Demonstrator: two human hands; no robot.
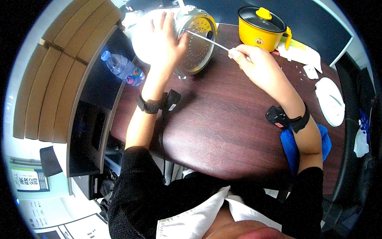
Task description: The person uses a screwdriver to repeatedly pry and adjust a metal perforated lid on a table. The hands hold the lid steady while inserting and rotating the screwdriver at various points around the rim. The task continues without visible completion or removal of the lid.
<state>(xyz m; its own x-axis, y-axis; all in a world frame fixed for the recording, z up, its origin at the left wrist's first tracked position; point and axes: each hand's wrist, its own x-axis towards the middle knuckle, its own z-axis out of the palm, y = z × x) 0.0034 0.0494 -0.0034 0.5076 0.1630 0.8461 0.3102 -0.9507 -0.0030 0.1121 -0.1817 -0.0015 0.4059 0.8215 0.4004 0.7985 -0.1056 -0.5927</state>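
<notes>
A white rounded appliance, like a rice cooker, stands at the far left of the table. Its round metal face, dotted with small holes or bumps, is turned to the right. My left hand lies on the white body with fingers spread, its thumb near the rim of that face. Pinched in my right hand is a thin metal rod; whether it has a handle is hidden. The rod slants up to the left, its far end at the rim beside my left thumb.
A yellow pot with a lid stands at the back right. Beyond my right forearm lie a white oval part, small white scraps and a blue cloth. A water bottle leans at the left; brown boxes are farther left.
</notes>
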